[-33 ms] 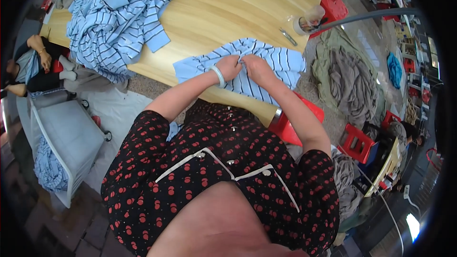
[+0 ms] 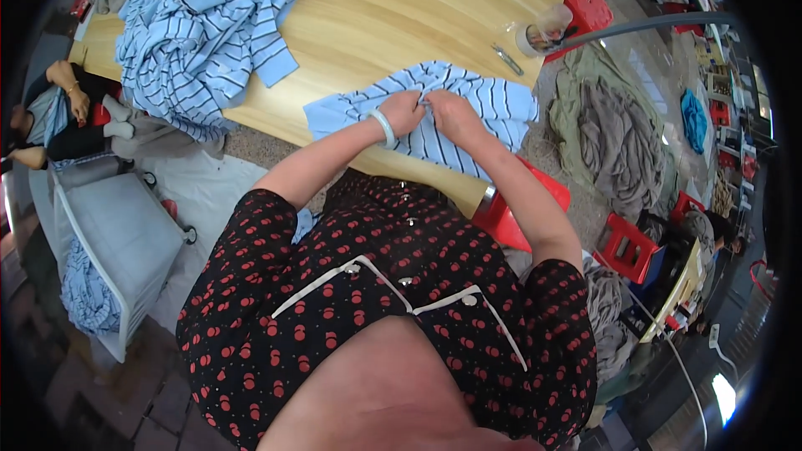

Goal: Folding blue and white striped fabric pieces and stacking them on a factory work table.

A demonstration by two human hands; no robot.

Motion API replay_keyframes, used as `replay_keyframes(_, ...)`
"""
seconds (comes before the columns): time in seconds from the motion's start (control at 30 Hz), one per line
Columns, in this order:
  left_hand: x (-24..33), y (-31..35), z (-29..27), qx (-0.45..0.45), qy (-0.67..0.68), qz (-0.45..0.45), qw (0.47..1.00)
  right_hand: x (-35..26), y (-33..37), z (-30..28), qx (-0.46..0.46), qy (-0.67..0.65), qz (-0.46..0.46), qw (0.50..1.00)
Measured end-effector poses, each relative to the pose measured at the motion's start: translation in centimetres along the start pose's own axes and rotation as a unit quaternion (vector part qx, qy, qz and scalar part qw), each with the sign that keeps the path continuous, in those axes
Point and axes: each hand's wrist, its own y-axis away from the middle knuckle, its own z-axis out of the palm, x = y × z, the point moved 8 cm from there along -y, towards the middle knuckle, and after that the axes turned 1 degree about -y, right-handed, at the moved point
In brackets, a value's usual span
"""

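Observation:
A light blue garment with dark stripes (image 2: 459, 147) lies spread at the near edge of the wooden table, crumpled around its middle. My left hand (image 2: 402, 114), with a pale bangle on its wrist, pinches the cloth near its centre. Close beside it, my right hand (image 2: 455, 119) also has its fingers closed on the cloth. A small gathered bit of fabric sits between the two fingertips; its details are too small to make out. A large heap of the same striped cloth (image 2: 196, 42) covers the table's left side.
Small metal thread snips (image 2: 506, 59) and a clear plastic cup (image 2: 528, 40) lie on the wooden table (image 2: 376, 12). A red stool (image 2: 522, 209) stands under its near edge. Grey cloth (image 2: 618, 146) is piled at right. Left are a white wheeled cart (image 2: 125, 225) and a seated person (image 2: 71, 108).

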Motion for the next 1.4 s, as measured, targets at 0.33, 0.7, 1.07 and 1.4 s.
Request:
replay_keyframes(0.33, -0.7, -0.3, 0.2, -0.001, 0.012, 0.0, 1.0, 0.3, 0.2, 0.2, 0.007, -0.008, 0.007, 1.0)
replay_keyframes(0.7, -0.5, -0.5, -0.7, -0.004, 0.042, 0.012, 0.999, 1.1, -0.4, 0.0, 0.015, -0.078, 0.061, 0.995)
replay_keyframes(1.07, -0.2, -1.0, -0.6, -0.024, 0.046, 0.047, 0.998, 3.3, -0.8, 0.2, 0.033, -0.15, 0.126, 0.98)
replay_keyframes(1.4, -2.8, -0.7, 0.8, -0.133, 0.303, -0.082, 0.94, 4.3, -1.2, -0.9, 0.052, -0.144, 0.133, 0.979)
